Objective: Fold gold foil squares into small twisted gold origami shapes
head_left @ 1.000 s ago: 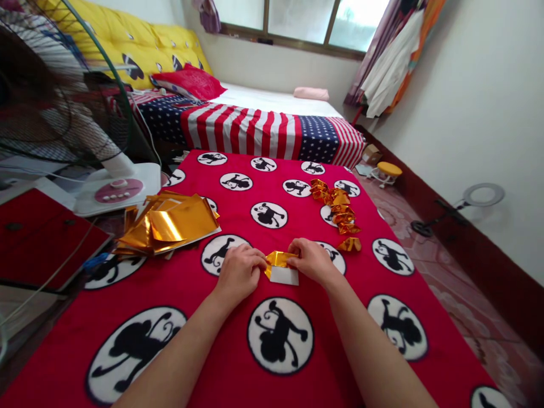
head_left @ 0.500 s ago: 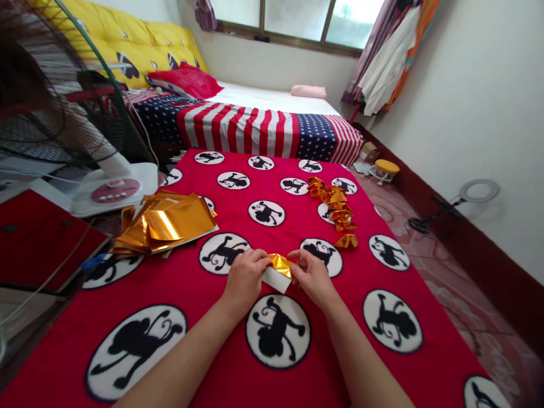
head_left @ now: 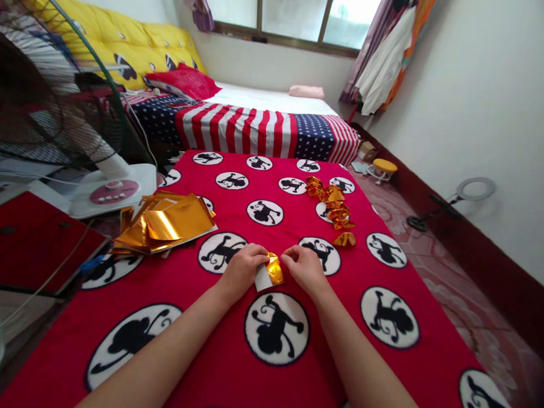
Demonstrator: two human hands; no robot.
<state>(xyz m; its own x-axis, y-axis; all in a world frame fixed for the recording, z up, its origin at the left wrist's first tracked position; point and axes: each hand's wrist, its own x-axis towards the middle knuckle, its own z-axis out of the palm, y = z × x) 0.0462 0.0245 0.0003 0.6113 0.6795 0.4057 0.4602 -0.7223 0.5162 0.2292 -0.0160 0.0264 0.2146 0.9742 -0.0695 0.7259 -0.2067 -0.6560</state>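
A small folded piece of gold foil paper (head_left: 274, 268) with a white side showing lies between my hands, just above the red cloth. My left hand (head_left: 245, 267) pinches its left end, thumb and fingers closed on it. My right hand (head_left: 304, 265) is just right of the paper, thumb and fingertips drawn together, with a narrow gap to the gold edge. Further left lies a loose stack of flat gold sheets (head_left: 174, 224). Ahead to the right is a row of folded gold foil pieces (head_left: 338, 209), with one piece (head_left: 344, 239) nearest me.
The red cloth (head_left: 204, 345) with monkey prints covers the surface before me. A fan (head_left: 114, 191) stands on the left beside a red box (head_left: 38, 238). Beyond is a bed (head_left: 250, 127); a yellow stool (head_left: 385, 165) and a ring light (head_left: 476, 188) are on the right.
The folded paper has turned and shifted slightly left in my left hand. My right hand has come off its right end, and its fingertips have drawn together.
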